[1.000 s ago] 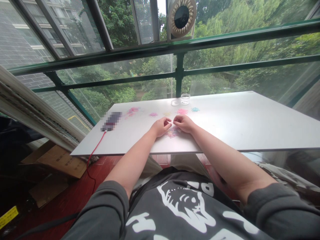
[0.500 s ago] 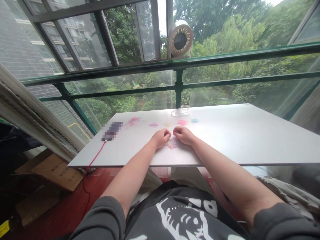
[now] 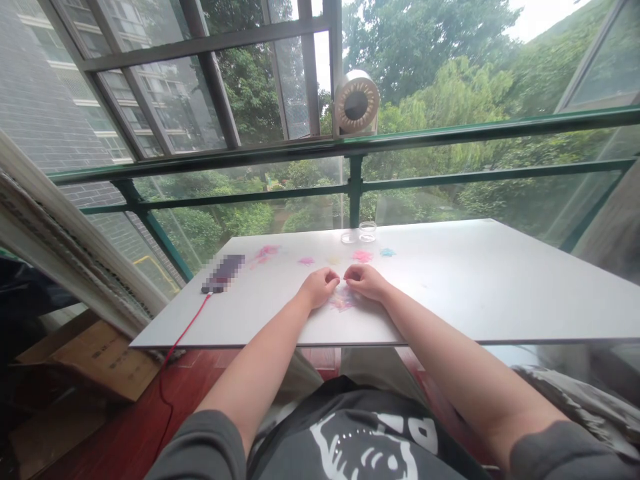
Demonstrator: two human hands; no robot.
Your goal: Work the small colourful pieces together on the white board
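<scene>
Both my hands rest close together on the white tabletop (image 3: 500, 280), over a small heap of pastel pieces (image 3: 342, 300). My left hand (image 3: 319, 285) is curled with its fingertips pinched. My right hand (image 3: 361, 280) is curled the same way, its fingertips a short gap from the left's. What they pinch is too small to make out. Further back lie small heaps in pink (image 3: 265, 252), purple (image 3: 306, 261), yellow (image 3: 333, 261), pink (image 3: 362, 255) and blue (image 3: 386, 252).
Two small clear dishes (image 3: 367, 231) stand at the table's far edge by the green railing (image 3: 355, 193). A phone (image 3: 223, 273) with a red cable (image 3: 175, 347) lies at the left. Cardboard boxes (image 3: 95, 360) sit on the floor at the left. A round fan (image 3: 356, 103) is on the rail.
My head has tilted up, so the table sits lower in view. My hands stay together over the pastel heap, with the fingertips slightly further apart.
</scene>
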